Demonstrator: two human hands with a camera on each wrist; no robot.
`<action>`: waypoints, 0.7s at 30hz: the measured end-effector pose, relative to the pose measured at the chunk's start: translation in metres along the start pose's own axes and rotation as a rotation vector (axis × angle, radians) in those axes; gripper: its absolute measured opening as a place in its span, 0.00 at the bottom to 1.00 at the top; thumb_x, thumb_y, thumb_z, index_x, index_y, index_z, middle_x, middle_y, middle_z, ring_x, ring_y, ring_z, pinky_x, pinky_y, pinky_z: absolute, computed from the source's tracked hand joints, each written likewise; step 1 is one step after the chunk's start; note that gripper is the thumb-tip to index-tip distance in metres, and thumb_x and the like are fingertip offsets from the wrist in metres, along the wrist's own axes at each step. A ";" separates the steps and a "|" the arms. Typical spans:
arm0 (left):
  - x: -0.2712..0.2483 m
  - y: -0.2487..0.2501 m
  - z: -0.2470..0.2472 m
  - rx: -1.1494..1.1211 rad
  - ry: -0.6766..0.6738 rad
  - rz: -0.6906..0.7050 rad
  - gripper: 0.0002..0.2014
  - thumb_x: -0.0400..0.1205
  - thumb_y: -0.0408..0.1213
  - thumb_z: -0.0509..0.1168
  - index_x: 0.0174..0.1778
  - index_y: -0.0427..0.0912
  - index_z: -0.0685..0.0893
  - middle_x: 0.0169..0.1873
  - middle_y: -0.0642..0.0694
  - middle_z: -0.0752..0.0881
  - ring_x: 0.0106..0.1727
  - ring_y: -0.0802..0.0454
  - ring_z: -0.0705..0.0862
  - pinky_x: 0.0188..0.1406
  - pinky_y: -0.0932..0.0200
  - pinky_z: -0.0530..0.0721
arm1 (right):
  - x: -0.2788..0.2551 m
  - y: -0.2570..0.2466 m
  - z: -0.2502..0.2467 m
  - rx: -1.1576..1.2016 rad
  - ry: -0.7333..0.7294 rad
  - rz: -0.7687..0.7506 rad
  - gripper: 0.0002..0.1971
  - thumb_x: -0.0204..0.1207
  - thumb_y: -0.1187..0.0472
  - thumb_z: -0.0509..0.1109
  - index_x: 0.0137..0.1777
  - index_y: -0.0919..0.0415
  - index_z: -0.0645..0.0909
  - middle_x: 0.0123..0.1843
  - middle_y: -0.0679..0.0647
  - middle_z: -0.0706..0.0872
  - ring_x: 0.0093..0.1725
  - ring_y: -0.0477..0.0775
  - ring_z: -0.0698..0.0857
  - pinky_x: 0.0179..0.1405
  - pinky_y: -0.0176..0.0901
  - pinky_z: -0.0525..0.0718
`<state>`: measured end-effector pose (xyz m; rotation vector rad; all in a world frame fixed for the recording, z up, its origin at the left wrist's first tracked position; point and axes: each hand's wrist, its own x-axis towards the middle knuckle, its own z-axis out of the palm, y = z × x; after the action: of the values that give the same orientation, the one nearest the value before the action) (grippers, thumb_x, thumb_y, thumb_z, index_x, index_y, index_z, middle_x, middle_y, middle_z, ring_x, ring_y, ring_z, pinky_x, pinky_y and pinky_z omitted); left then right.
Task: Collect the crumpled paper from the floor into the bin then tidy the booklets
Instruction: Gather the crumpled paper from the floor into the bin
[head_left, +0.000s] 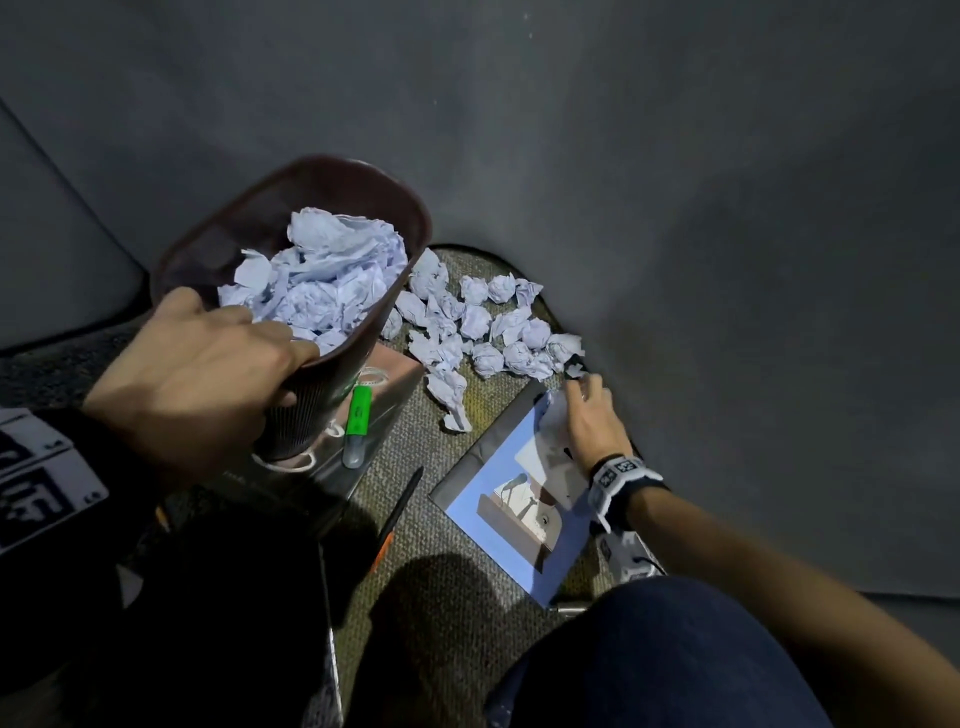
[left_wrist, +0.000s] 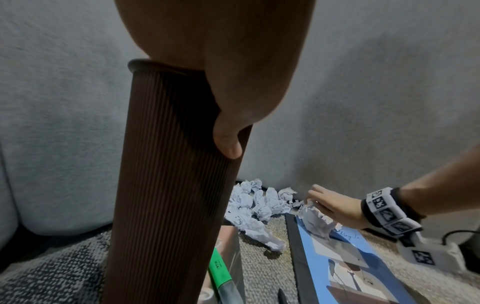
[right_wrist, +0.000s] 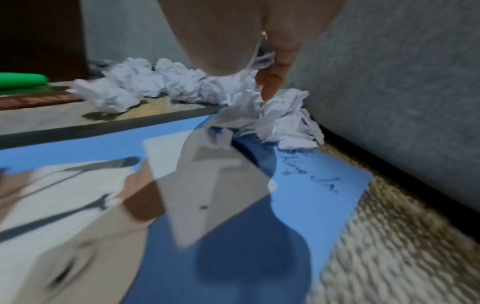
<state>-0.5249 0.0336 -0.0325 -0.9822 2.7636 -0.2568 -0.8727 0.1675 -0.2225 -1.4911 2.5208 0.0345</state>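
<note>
Left hand (head_left: 202, 364) grips my bin (head_left: 311, 197) by the rim, thumb outside, fingers inside, bin tilted w/ paper in it. Right hand (head_left: 589, 415) is curled round a crumpled paper ball (left_wrist: 315, 220) at the far corner of the blue booklet (head_left: 519, 499). Loose paper pile (head_left: 467, 322) on carpet btwn bin & wall. Green highlighter (head_left: 357, 421) lies on another booklet (head_left: 395, 379) just beside the bin.

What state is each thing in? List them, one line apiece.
Dark brown ribbed plastic bin: tilted, partly full of paper, gripped at the rim.
Left hand: grips the bin's rim.
Right hand: fingers curled on a crumpled paper ball.
Pile of crumpled white paper balls: loose on the carpet.
Blue-covered booklet: flat, closed.
Green highlighter: capped, lying on another booklet.
</note>
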 end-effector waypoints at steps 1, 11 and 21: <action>0.000 -0.001 0.001 -0.009 -0.002 -0.005 0.10 0.72 0.55 0.68 0.41 0.60 0.73 0.30 0.60 0.70 0.43 0.56 0.80 0.36 0.54 0.59 | 0.006 0.004 -0.001 -0.043 0.004 0.033 0.20 0.77 0.75 0.60 0.68 0.64 0.68 0.70 0.63 0.65 0.63 0.67 0.71 0.52 0.59 0.80; 0.005 -0.012 0.036 -0.193 0.076 0.116 0.03 0.76 0.58 0.51 0.37 0.67 0.66 0.26 0.66 0.64 0.29 0.54 0.71 0.33 0.47 0.72 | 0.020 0.007 0.058 -0.148 0.101 0.069 0.35 0.77 0.31 0.49 0.80 0.48 0.58 0.82 0.59 0.60 0.72 0.72 0.68 0.65 0.67 0.72; 0.010 -0.010 0.032 -0.096 -0.005 0.049 0.22 0.63 0.42 0.74 0.37 0.65 0.66 0.25 0.64 0.64 0.27 0.54 0.68 0.31 0.51 0.67 | 0.043 0.029 0.056 -0.142 0.100 0.013 0.10 0.83 0.58 0.58 0.56 0.66 0.72 0.57 0.69 0.73 0.46 0.70 0.78 0.39 0.59 0.80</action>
<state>-0.5185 0.0168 -0.0620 -0.9337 2.8141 -0.1149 -0.9081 0.1520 -0.2884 -1.5662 2.6569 0.1481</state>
